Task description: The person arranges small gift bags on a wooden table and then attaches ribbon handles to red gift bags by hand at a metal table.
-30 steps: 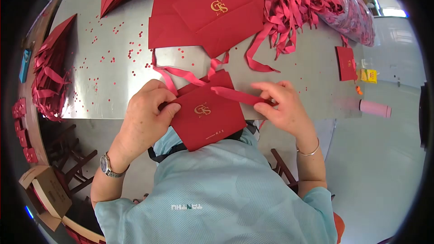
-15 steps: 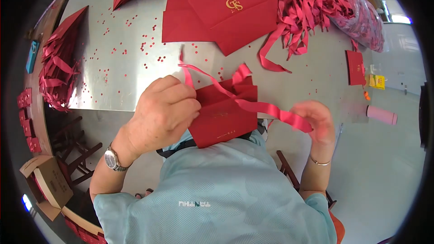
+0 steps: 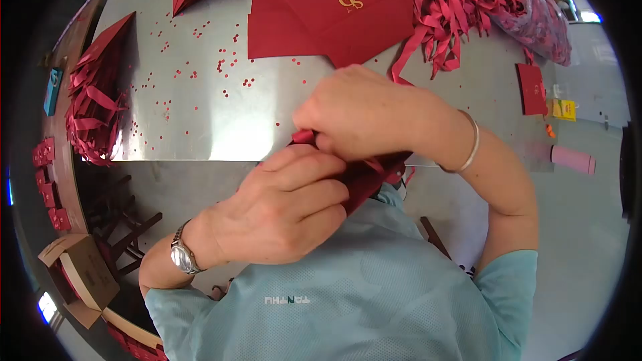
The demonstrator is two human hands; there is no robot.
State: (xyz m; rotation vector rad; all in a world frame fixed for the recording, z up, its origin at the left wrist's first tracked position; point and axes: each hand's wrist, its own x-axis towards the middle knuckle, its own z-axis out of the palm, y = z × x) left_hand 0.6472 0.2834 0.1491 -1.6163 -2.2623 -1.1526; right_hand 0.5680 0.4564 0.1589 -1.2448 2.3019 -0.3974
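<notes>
A small red paper gift bag (image 3: 364, 184) is held tilted in front of my waist, at the table's near edge, and is mostly covered by my hands. My left hand (image 3: 281, 200), with a watch at the wrist, is closed on the bag's left side. Over the bag's opening is my right hand (image 3: 361, 110), its fingers curled in a pinch. A short piece of red ribbon (image 3: 304, 137) shows just under the right fingertips. Where the rest of that ribbon runs is hidden by the hands.
Flat red bags (image 3: 334, 10) lie stacked on the metal table (image 3: 234, 134). A heap of red ribbons (image 3: 455, 10) spills from a plastic bag at the upper right. Ribboned bags (image 3: 97, 100) stand at the left edge. Red paper dots are scattered. A cardboard box (image 3: 83, 277) is lower left.
My right hand has moved left with the ribbon, from the right side to over the bag's opening. My left hand has shifted right and down along the bag, which is now more tilted.
</notes>
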